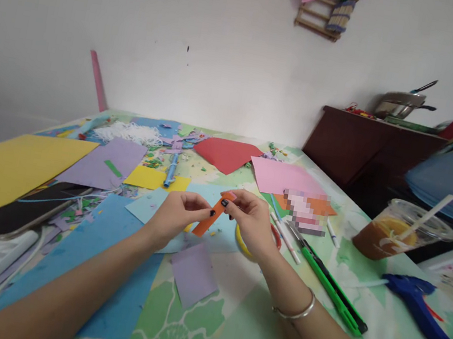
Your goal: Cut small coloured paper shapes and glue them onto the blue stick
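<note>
A narrow orange paper strip (208,221) is held between both hands just above the table's middle. My left hand (175,213) pinches its lower part with closed fingers. My right hand (250,220) pinches its upper end with thumb and fingertips; a silver bangle sits on that wrist. Under the hands lie a light blue sheet (146,205), a small purple paper piece (194,274) and a yellow tape roll (242,244), partly hidden by my right hand.
Green scissors (329,285) and white pens lie right of my hands. An iced drink cup (394,232) with straw and a blue glue gun (417,302) stand at right. A phone (24,211), yellow sheet (1,166), purple, red and pink papers and scraps cover the table.
</note>
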The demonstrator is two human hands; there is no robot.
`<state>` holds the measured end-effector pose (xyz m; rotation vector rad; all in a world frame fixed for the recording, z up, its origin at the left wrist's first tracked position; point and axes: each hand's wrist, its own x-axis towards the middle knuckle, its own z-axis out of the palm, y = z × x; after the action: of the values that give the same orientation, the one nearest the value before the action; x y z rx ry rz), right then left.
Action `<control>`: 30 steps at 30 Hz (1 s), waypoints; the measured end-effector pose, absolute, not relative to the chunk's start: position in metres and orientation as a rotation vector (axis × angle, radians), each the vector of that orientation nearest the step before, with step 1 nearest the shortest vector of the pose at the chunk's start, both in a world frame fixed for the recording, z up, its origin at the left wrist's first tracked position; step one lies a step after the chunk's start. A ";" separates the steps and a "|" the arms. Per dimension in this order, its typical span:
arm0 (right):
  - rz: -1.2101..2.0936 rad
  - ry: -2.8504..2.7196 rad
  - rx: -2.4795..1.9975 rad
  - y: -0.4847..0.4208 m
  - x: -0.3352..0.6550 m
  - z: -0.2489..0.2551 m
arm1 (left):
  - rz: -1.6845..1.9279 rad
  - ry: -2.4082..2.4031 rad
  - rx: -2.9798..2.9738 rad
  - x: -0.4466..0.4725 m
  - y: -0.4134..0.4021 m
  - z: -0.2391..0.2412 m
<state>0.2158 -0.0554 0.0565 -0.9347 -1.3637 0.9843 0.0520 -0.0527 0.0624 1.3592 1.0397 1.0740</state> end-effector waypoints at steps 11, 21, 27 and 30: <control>0.882 -1.203 -0.912 -0.052 0.230 0.065 | 0.991 1.012 1.416 0.050 -0.054 0.061; 0.857 -1.132 -0.878 -0.053 0.232 0.068 | 1.110 1.049 1.363 0.051 -0.059 0.067; 0.883 -1.123 -0.852 -0.054 0.233 0.068 | 1.149 1.050 1.391 0.052 -0.058 0.068; 0.892 -1.125 -0.837 -0.053 0.233 0.068 | 1.170 1.055 1.418 0.052 -0.059 0.067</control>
<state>0.2334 -0.0534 0.0683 -0.8375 -1.1255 0.8923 0.0520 -0.0590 0.0673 1.4182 1.0553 1.1704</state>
